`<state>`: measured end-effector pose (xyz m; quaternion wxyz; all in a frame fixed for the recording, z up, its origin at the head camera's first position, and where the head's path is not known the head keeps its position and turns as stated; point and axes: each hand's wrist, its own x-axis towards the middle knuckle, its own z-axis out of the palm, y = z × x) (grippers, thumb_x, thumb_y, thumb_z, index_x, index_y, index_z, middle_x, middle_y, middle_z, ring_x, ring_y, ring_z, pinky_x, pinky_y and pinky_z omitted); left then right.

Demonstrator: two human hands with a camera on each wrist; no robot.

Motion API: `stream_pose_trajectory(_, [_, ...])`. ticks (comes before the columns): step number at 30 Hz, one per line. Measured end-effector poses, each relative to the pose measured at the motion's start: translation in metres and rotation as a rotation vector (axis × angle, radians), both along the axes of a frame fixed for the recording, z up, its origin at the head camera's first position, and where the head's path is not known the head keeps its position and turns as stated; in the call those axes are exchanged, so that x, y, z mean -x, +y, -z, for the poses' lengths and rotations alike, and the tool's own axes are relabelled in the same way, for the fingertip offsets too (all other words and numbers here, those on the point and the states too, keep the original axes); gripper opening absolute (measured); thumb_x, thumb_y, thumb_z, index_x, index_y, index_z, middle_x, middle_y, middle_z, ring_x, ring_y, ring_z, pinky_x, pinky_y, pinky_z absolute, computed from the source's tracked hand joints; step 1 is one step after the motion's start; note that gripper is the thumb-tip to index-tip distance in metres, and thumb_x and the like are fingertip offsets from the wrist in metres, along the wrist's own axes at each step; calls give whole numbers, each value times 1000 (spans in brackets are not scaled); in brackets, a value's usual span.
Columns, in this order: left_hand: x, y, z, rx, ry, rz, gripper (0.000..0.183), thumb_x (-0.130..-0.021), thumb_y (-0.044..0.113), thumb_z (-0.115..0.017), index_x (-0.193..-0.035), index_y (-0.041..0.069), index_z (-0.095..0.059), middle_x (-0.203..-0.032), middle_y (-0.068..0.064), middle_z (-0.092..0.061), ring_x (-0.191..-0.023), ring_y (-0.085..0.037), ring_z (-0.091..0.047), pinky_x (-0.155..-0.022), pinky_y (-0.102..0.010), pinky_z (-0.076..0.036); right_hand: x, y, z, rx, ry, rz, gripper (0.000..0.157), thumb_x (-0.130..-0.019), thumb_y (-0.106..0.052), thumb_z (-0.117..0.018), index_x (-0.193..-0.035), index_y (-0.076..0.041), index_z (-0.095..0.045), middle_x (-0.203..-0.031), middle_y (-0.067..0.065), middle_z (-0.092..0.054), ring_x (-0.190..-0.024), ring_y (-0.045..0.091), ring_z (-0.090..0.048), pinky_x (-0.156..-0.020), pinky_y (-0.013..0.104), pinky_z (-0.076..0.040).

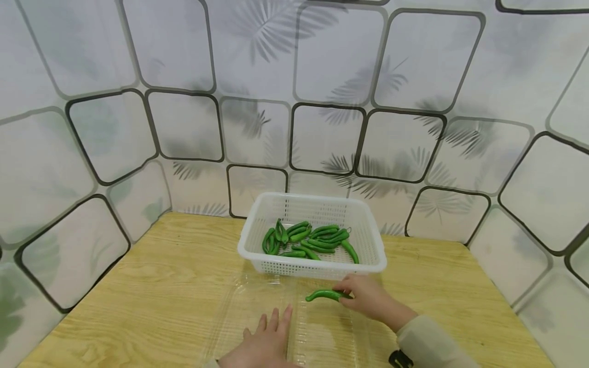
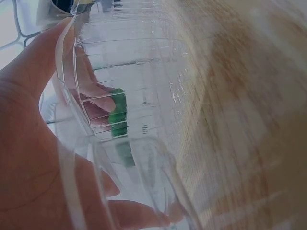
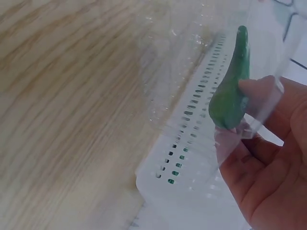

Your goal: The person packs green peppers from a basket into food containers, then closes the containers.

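Pale walls (image 1: 331, 56) patterned with dark-outlined rounded squares and grey, frond-like leaves (image 1: 269, 23) surround a light, wood-grained desk (image 1: 138, 296) on three sides in soft, even light.

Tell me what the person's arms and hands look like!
The left hand and right hand wear no gloves. The right sleeve is long and pale greyish-beige. Something black sits near its cuff; I can't tell what. Only a sliver of left sleeve shows.
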<state>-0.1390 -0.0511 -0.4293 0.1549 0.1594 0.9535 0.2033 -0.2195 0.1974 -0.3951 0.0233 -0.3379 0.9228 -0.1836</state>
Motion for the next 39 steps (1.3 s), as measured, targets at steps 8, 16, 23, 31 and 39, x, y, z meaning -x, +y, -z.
stream_pose_trajectory(8, [0,-1,-1,4,4,1,111,-67,63,-72,-146,6,-20,-141,-28,-33,-125,-52,-31,-81,-76,-27,2,-10,8,-143,93,30,14,-82,-12,-71,-96,-10,-71,-82,-4,-60,-72,11,-57,-59,27,-47])
stream_pose_trajectory(16, [0,-1,0,-3,0,8,111,-67,62,-72,-146,6,-19,-141,-29,-32,-125,-53,-30,-81,-77,-27,4,-20,17,-287,182,55,11,-80,-14,-73,-89,-13,-68,-77,-4,-58,-68,12,-57,-57,28,-47])
stream_pose_trajectory(23, [0,-1,0,-9,-25,3,109,-68,61,-72,-146,6,-19,-141,-28,-32,-126,-53,-28,-84,-77,-24,5,-24,22,-343,208,85,9,-81,-16,-72,-86,-14,-64,-76,-4,-54,-65,13,-56,-56,29,-47])
stream_pose_trajectory(31, [0,0,1,-4,-10,17,109,-69,60,-72,-147,6,-19,-141,-29,-32,-126,-53,-29,-82,-77,-26,5,-26,25,-409,285,88,12,-80,-13,-72,-82,-13,-60,-75,-1,-55,-65,14,-57,-55,29,-48])
stream_pose_trajectory(39, [-1,0,-3,-4,-8,1,109,-68,61,-72,-146,6,-20,-141,-28,-33,-126,-52,-30,-83,-76,-26,6,-26,31,-452,429,72,13,-80,-11,-71,-76,-11,-58,-75,1,-56,-63,15,-57,-51,28,-48])
